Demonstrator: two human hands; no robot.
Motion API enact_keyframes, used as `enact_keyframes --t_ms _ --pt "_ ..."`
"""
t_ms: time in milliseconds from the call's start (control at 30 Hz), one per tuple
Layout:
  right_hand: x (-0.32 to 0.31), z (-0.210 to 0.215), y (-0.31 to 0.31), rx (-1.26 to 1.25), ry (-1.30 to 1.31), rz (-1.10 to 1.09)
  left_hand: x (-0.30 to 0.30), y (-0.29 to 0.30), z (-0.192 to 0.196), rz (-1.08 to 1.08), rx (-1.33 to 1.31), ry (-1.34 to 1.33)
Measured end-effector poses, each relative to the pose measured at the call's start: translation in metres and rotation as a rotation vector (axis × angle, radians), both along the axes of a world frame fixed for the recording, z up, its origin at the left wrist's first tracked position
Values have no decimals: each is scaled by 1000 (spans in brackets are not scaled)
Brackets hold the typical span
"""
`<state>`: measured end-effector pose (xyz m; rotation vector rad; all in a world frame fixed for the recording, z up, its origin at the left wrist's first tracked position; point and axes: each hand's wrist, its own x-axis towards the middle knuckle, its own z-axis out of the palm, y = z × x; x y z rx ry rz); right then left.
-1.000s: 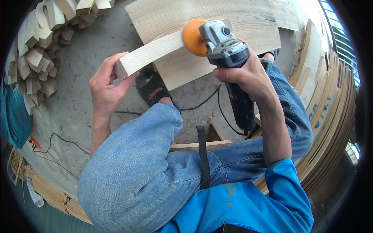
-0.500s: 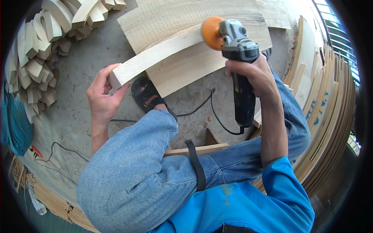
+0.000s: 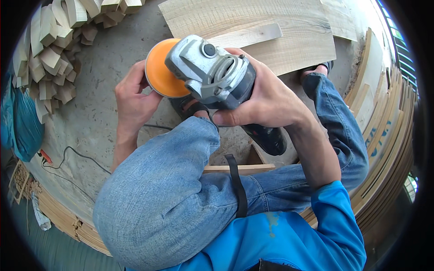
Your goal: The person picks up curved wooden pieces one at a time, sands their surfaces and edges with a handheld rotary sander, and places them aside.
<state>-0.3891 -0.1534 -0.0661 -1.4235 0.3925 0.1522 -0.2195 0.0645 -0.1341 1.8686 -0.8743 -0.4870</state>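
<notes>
My right hand point(image 3: 271, 101) is closed round the body of an angle grinder point(image 3: 212, 72) with a grey metal head and a black handle. Its round orange disc point(image 3: 163, 67) faces up toward me and lies over the near end of a pale curved wooden bar point(image 3: 255, 35). Only the bar's far end shows, past the grinder head. Beside the disc, my left hand point(image 3: 138, 97) has its fingers curled at the bar's near end, and that grip is partly hidden behind the disc.
Wide planks point(image 3: 294, 22) lie on the floor under the bar. Curved wooden pieces point(image 3: 52, 58) are piled at the far left, above a blue-green plastic bag point(image 3: 25, 124). Long boards point(image 3: 384, 135) are stacked along the right. A thin cable point(image 3: 86, 156) crosses the floor.
The grinder has moved from the bar's far end left and nearer, to the end beside my left hand. My left hand has shifted slightly right, and the bar has shifted too.
</notes>
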Motion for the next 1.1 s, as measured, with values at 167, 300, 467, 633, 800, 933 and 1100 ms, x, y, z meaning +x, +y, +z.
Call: enact_keyframes --t_ms 167,300,467,633,800,933,1100 --pt "1 3 -4 0 80 3 -3 -1 2 -3 22 -7" --pt "-4 1 -12 -62 92 -56 -5 -3 1 1 -4 -17" --pt "-17 -3 -29 -205 218 -109 -7 -4 3 -22 30 16" --pt "-28 -6 -45 -337 280 -271 -5 -2 3 -18 36 10" --pt "-38 -3 -71 -376 379 -407 -4 0 10 -4 30 2" --pt "-57 -12 -96 -473 380 -544 -7 0 -3 -20 14 -8" --pt "-68 -10 -106 -452 423 -604 -7 2 1 -3 34 10"
